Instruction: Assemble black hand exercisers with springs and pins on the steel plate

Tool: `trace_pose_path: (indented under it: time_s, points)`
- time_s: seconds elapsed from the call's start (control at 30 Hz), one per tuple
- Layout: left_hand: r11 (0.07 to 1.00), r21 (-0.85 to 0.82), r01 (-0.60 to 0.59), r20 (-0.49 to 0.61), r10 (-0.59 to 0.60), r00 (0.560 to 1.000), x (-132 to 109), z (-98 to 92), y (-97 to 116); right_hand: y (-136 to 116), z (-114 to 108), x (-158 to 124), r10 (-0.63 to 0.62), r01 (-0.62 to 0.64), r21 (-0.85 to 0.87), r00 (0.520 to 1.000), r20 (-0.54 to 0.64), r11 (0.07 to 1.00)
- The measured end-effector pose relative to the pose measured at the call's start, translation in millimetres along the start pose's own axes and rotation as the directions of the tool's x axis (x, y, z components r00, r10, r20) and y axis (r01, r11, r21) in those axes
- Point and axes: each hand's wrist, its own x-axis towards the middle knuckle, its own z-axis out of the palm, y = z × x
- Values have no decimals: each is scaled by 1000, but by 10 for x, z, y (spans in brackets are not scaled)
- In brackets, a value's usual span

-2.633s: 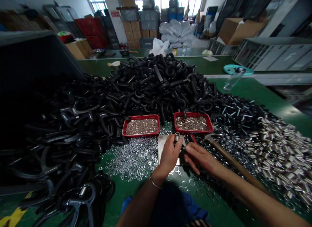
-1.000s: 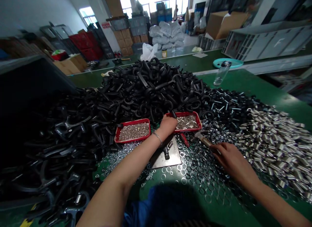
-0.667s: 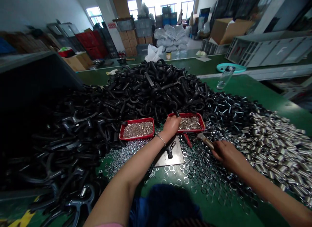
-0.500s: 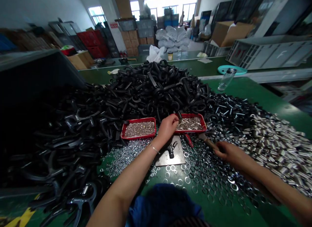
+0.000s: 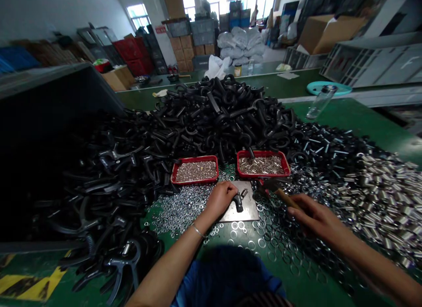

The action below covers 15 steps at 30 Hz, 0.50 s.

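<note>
My left hand point(image 5: 221, 197) rests on the left side of a small steel plate point(image 5: 245, 211), fingers curled beside a black upright part with a spring point(image 5: 238, 201) standing on it. Whether a small piece is pinched in those fingers is hidden. My right hand point(image 5: 311, 217) is closed round the wooden handle of a hammer point(image 5: 278, 191), whose head lies just right of the plate. Behind the plate stand two red trays of small metal pieces, one on the left point(image 5: 195, 170) and one on the right point(image 5: 263, 163).
A big heap of black plastic handles point(image 5: 211, 113) fills the far and left side of the green table. Steel rings point(image 5: 184, 206) lie around the plate, silver springs point(image 5: 379, 192) to the right. A clear bottle point(image 5: 319, 102) and a teal plate point(image 5: 328, 88) stand further back.
My left hand drew back from the right red tray to the steel plate beside the black part. My right hand stayed on the hammer handle, and the view tilted a little.
</note>
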Motion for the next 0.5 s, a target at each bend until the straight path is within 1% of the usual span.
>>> trace_pose_path:
  time_s: [0.1, 0.13, 0.17, 0.2, 0.27, 0.3, 0.33, 0.37, 0.4, 0.5]
  points:
    - [993, 115, 0, 23, -3, 1000, 24, 21, 32, -115, 61, 78, -63, 62, -59, 998, -23, 996]
    - [985, 169, -21, 31, 16, 999, 28, 12, 49, -131, 77, 103, -74, 71, -83, 997, -38, 994]
    - [970, 234, -68, 49, 59, 997, 31, -2, 68, -141, 93, 125, -84, 78, -104, 995, -49, 991]
    - [942, 303, -141, 84, 121, 989, 35, -19, 88, -149, 109, 143, -93, 86, -125, 994, -50, 988]
    - [853, 420, -310, 195, 248, 949, 36, -55, 125, -177, 143, 157, -126, 120, -167, 992, -27, 979]
    - [810, 452, -373, 248, 288, 925, 29, -70, 138, -204, 160, 152, -152, 147, -187, 988, -12, 971]
    - [786, 469, -404, 275, 304, 912, 12, -81, 146, -239, 177, 139, -181, 177, -202, 983, -1, 963]
    - [786, 472, -399, 273, 300, 914, -13, -87, 149, -282, 196, 120, -211, 206, -211, 977, 1, 956]
    - [803, 465, -372, 248, 285, 926, -48, -87, 147, -329, 219, 102, -238, 231, -215, 971, -9, 949]
    - [883, 392, -257, 178, 202, 963, -175, -56, 118, -430, 311, 109, -306, 283, -248, 950, -59, 926]
